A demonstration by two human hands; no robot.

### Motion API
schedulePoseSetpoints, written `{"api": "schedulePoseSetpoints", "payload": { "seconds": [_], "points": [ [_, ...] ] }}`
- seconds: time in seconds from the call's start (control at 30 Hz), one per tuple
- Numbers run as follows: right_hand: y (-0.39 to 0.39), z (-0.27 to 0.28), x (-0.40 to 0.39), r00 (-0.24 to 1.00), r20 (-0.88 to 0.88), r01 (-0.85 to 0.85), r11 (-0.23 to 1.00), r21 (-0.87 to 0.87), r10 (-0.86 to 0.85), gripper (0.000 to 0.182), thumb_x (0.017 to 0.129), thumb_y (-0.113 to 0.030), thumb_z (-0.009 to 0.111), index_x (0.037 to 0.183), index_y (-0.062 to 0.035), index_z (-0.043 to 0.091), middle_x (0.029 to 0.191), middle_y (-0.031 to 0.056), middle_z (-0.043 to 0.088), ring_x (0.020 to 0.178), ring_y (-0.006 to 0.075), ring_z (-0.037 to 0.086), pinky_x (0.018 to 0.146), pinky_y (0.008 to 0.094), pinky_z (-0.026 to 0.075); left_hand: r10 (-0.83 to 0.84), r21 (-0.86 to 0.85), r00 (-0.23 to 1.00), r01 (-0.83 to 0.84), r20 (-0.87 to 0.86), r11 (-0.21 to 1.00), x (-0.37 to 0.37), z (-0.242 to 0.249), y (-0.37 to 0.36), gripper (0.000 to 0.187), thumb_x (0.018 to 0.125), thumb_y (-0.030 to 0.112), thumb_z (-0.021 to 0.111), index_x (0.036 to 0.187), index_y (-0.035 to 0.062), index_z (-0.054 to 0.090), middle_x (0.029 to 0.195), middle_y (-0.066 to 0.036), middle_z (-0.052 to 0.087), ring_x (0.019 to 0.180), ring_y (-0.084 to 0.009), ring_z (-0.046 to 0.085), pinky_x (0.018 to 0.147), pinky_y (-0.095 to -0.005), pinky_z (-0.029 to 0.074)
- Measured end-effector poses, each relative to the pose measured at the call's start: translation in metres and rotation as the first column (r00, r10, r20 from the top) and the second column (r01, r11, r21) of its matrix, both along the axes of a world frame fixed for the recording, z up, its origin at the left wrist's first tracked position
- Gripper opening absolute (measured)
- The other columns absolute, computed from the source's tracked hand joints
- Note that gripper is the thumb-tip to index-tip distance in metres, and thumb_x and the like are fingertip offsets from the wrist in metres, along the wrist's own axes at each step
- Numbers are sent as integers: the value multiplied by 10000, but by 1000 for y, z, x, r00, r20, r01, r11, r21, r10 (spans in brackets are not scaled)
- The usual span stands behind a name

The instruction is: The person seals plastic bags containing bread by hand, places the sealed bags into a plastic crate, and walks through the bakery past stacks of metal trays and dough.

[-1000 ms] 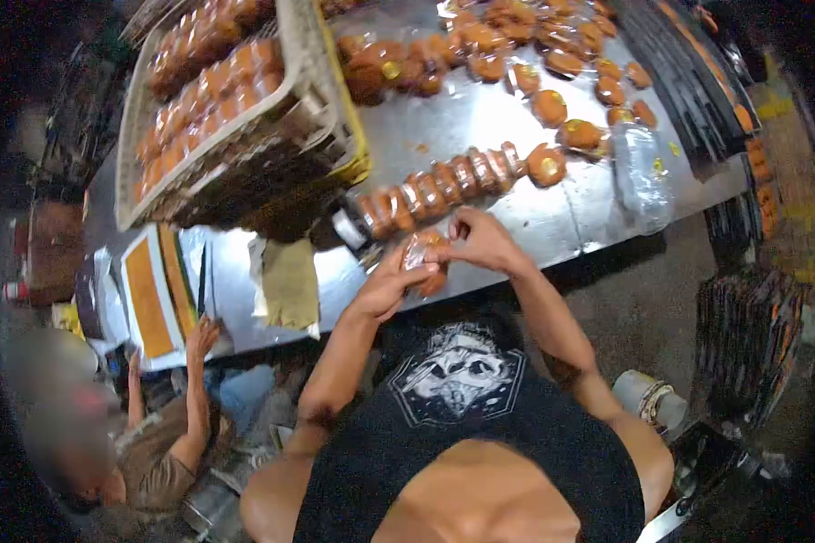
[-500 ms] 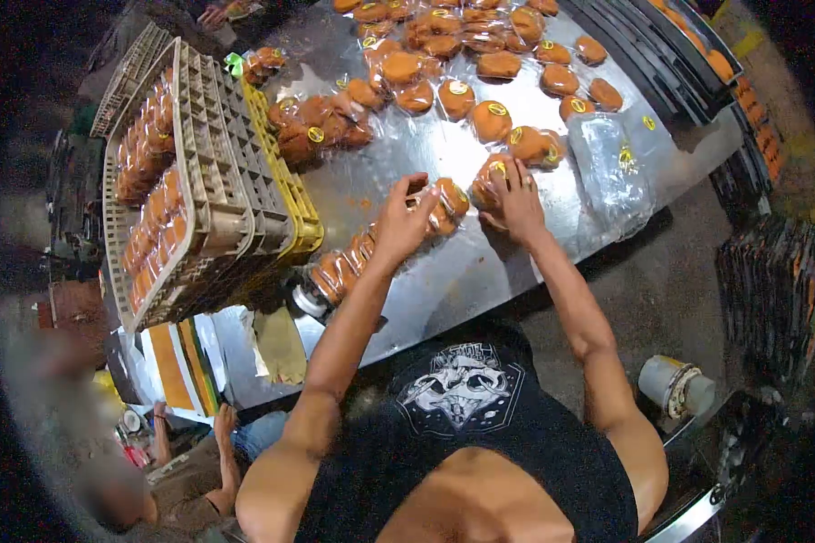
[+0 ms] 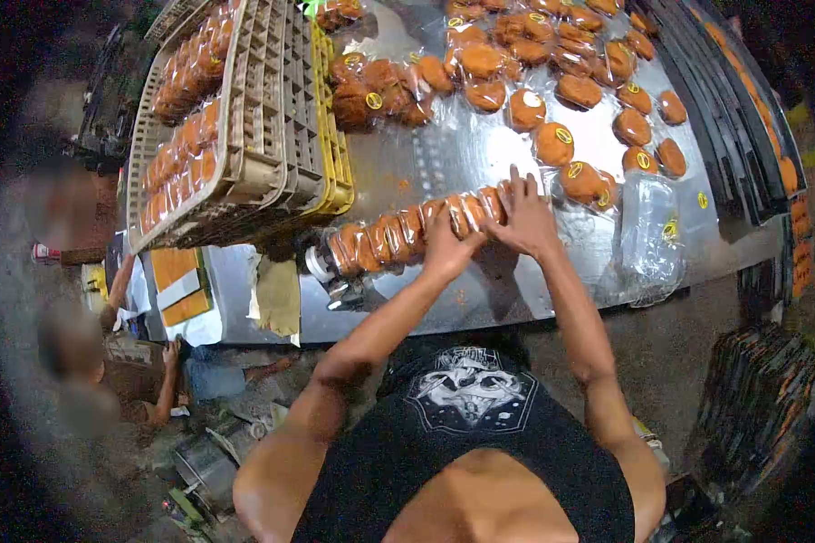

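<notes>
A row of brown buns in clear plastic (image 3: 391,241) lies slantwise along the near part of the metal table. My left hand (image 3: 449,248) grips the near side of this row, fingers bent over it. At the right end, my right hand (image 3: 527,220) is curved around the last wrapped buns, partly hiding them. The two thumbs nearly meet in front of the row. Beside the left end sits a device with a white round part (image 3: 319,263). Right of my right hand lie loose wrapped buns with yellow labels (image 3: 586,183).
Stacked crates (image 3: 254,136) holding packed buns stand at the left. More wrapped buns (image 3: 480,61) cover the far table (image 3: 407,158). Clear plastic bags (image 3: 650,231) lie at right, near dark stacked trays (image 3: 711,109). A co-worker (image 3: 136,371) is at lower left, near cardboard (image 3: 179,282).
My right hand has brought its wrapped buns against the right end of the row. My left hand now rests lower on the row. The camera view has shifted.
</notes>
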State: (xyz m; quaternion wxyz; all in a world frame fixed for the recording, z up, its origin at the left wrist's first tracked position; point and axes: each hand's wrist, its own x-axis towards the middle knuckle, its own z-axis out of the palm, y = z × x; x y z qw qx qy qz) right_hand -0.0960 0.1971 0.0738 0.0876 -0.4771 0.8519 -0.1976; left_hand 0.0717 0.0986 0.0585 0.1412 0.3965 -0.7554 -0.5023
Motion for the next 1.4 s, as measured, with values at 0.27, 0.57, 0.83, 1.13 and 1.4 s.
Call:
{"api": "schedulePoseSetpoints", "payload": {
  "seconds": [0.27, 0.57, 0.83, 1.13, 1.4],
  "points": [
    [1, 0, 34, 985, 34, 167, 910, -379, -167, 524, 807, -255, 713, 1215, -9, 494, 1173, 245, 521, 1092, 439, 500, 964, 498, 432, 170, 68, 980, -164, -106, 984, -38, 1, -1, 1031, 787, 356, 760, 1486, -6, 94, 1297, -280, 464, 1190, -395, 512, 1025, -442, 407],
    [-168, 279, 162, 983, -180, -185, 325, -927, 46, 888, 745, -302, 775, 1402, 29, 279, 1369, 227, 424, 1327, 363, 378, 1125, 456, 296, -212, -664, 724, -421, -656, 618, 140, 311, -149, 662, 775, 208, 784, 1326, 17, 470, 1236, -189, 532, 1106, -323, 571, 955, -404, 467],
    [-441, 366, 233, 992, 127, 85, 778, -623, -7, 917, 789, -495, 731, 1434, -3, 303, 1390, 293, 342, 1219, 400, 440, 965, 494, 414, 331, -133, 694, -524, -639, 841, 203, 398, -391, 941, 857, 326, 749, 1519, 49, 141, 1546, -206, 216, 1275, -373, 496, 677, -522, 596],
    [-605, 272, 232, 873, 230, -358, 885, -298, 430, 1336, 714, -678, 740, 1470, 135, -3, 1318, 422, 424, 1096, 419, 591, 887, 474, 518, 523, -580, 851, -405, 45, 707, 241, 309, -570, 584, 725, 441, 784, 1140, 49, 656, 1138, -205, 664, 1040, -308, 648, 907, -400, 512],
    [-515, 336, 200, 628, 375, -460, 714, -527, 682, 739, 866, -535, 655, 1340, -12, 437, 1259, 242, 497, 1101, 369, 551, 920, 464, 472, 186, -765, 975, -212, -122, 609, 287, 352, -493, 525, 890, 422, 684, 1194, -2, 632, 1104, -174, 688, 1008, -245, 659, 898, -365, 513]
  ]
}}
